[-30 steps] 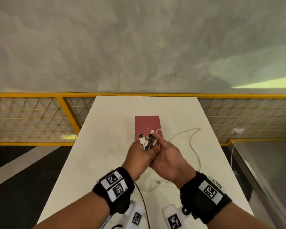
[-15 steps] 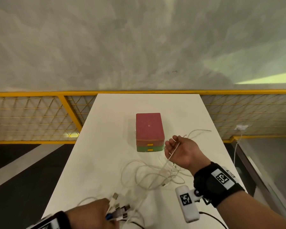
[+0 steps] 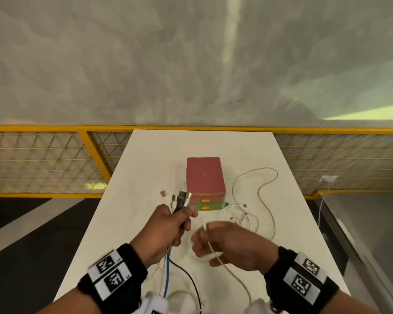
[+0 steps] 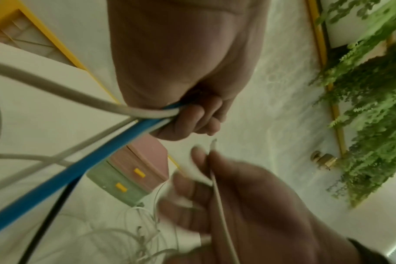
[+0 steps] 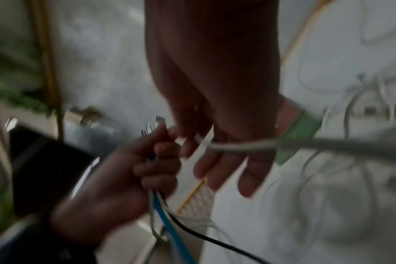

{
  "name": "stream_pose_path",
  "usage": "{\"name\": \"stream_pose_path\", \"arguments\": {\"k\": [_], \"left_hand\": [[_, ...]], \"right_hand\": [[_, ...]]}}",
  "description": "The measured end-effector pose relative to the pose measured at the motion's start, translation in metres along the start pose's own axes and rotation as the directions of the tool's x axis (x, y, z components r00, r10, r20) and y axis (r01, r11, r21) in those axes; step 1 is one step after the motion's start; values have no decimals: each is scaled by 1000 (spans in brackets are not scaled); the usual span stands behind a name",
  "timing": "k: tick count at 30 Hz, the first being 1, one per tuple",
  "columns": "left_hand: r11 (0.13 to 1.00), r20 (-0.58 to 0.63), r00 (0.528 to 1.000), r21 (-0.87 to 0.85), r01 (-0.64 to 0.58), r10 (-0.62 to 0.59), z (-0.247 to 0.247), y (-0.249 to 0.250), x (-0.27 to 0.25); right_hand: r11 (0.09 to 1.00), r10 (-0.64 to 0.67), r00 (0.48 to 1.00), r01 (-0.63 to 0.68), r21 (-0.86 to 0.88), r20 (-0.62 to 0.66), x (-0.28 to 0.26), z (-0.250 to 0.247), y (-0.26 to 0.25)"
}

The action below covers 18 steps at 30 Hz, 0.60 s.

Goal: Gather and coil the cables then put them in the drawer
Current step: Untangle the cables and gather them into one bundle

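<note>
My left hand grips a bundle of cables, plugs sticking up just in front of the drawer box. Blue, black and white leads hang from the fist toward the near edge. In the left wrist view the fingers curl round the blue cable and white ones. My right hand is close to the right of it and pinches a single white cable that trails over the palm. In the right wrist view that white cable crosses the fingers.
The box has a red top and a green lower drawer with orange handles, both drawers shut. Loose white cables loop on the white table to the right of the box. A yellow mesh railing runs behind the table.
The left hand came up from the near table edge with the bundle to the box's front. The right hand moved from beside the box toward the left hand, holding the white cable.
</note>
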State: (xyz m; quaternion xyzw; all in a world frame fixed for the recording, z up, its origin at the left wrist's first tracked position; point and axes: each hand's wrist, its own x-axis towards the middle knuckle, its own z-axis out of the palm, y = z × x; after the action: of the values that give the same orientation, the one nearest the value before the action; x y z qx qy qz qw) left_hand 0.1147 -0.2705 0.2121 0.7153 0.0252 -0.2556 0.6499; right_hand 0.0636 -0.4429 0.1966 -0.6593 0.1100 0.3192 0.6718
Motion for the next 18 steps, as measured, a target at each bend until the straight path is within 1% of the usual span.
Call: {"name": "stream_pose_path", "arguments": {"k": [1, 2, 3, 4, 5, 6, 7, 9, 10, 11, 12, 13, 14, 15, 16, 17, 18], "left_hand": [[1000, -12, 1000, -20, -17, 17, 0, 4, 2], [999, -25, 999, -33, -43, 43, -3, 8, 5], [997, -38, 997, -45, -65, 63, -6, 12, 7], [995, -44, 996, -58, -80, 78, -10, 17, 8], [993, -48, 995, -81, -88, 84, -15, 20, 9], [990, -39, 995, -112, -91, 87, -19, 23, 10], [984, -25, 996, -155, -92, 89, -22, 26, 10], [958, 23, 996, -275, -79, 89, -27, 30, 9], [941, 52, 995, -332, -66, 88, -28, 31, 8], [924, 79, 993, -380, -52, 88, -27, 32, 8], [909, 101, 991, -415, -38, 88, -26, 33, 8], [893, 119, 989, -449, -27, 89, -25, 32, 8], [880, 136, 987, -474, -16, 91, -23, 31, 8], [873, 151, 984, -488, -5, 91, -21, 30, 8], [871, 161, 983, -491, 3, 88, -19, 28, 8], [874, 169, 982, -486, 8, 85, -17, 27, 8], [880, 171, 982, -475, 10, 81, -15, 25, 8]], "right_hand": [[952, -5, 999, 16, -307, 38, -6, -4, 6], [808, 0, 998, 36, -588, 61, -9, -9, 14], [628, 28, 997, 42, -777, 77, -12, -14, 25], [467, 86, 992, 38, -884, 89, -15, -18, 34], [362, 160, 982, 33, -932, 97, -16, -21, 46], [310, 242, 964, 33, -950, 112, -19, -23, 56], [285, 323, 938, 28, -958, 124, -22, -25, 65], [258, 435, 892, 10, -966, 125, -25, -32, 72], [252, 441, 892, -14, -968, 102, -22, -39, 70], [269, 392, 917, -39, -962, 72, -16, -46, 67], [325, 297, 954, -72, -943, 30, -9, -53, 59], [424, 165, 985, -109, -899, -41, 2, -61, 52], [535, 10, 989, -129, -835, -146, 14, -70, 44], [609, -139, 949, -143, -780, -283, 30, -81, 39], [645, -254, 877, -160, -747, -407, 45, -91, 33], [663, -310, 809, -193, -724, -500, 60, -101, 31], [673, -314, 770, -232, -703, -555, 75, -109, 30]]}}
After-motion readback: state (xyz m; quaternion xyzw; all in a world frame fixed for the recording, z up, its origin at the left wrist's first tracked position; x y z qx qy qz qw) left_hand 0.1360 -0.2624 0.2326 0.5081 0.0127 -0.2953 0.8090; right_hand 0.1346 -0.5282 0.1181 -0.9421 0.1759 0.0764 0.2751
